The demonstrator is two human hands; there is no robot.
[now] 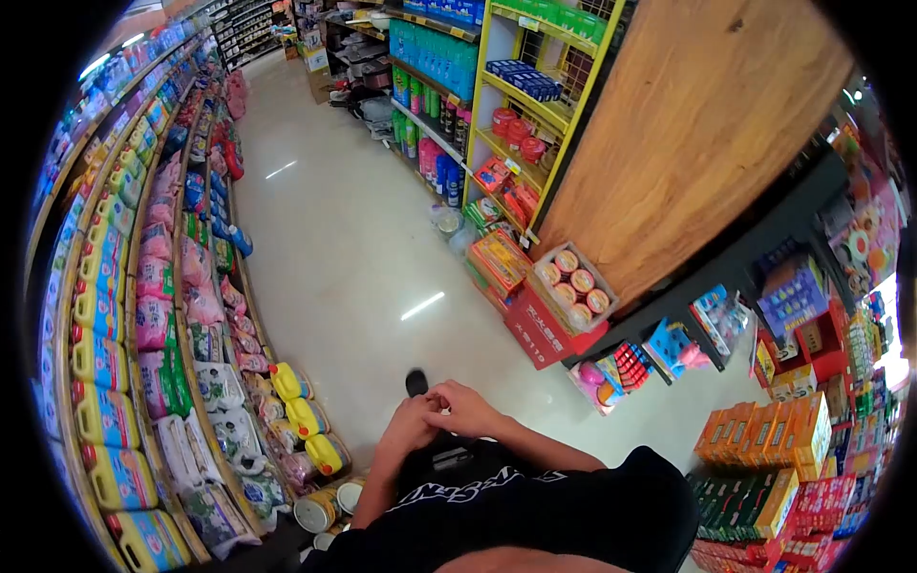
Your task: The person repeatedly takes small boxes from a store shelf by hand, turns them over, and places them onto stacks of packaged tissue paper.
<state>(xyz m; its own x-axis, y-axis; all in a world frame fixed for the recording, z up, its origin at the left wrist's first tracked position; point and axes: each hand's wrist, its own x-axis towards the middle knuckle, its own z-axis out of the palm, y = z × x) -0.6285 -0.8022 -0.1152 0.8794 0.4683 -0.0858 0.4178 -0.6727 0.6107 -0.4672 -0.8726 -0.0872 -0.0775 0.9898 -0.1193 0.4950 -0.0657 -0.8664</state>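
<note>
My left hand [409, 426] and my right hand [464, 410] meet in front of my body, above the floor aisle. The fingers of both are curled in and touch each other. Whether anything small is between them cannot be made out. Below the hands is my black shirt [573, 511] with white lettering. One dark shoe [416, 383] shows just past the fingers. Neither hand touches the shelves.
Left, a long shelf holds yellow jugs [98, 363] and pink bags [156, 323]; more yellow jugs [308, 417] stand at its foot. Ahead right, a yellow rack [535, 95] stands beside a wooden panel [688, 124], with a red box [540, 329] below. Orange boxes [764, 430] are stacked right.
</note>
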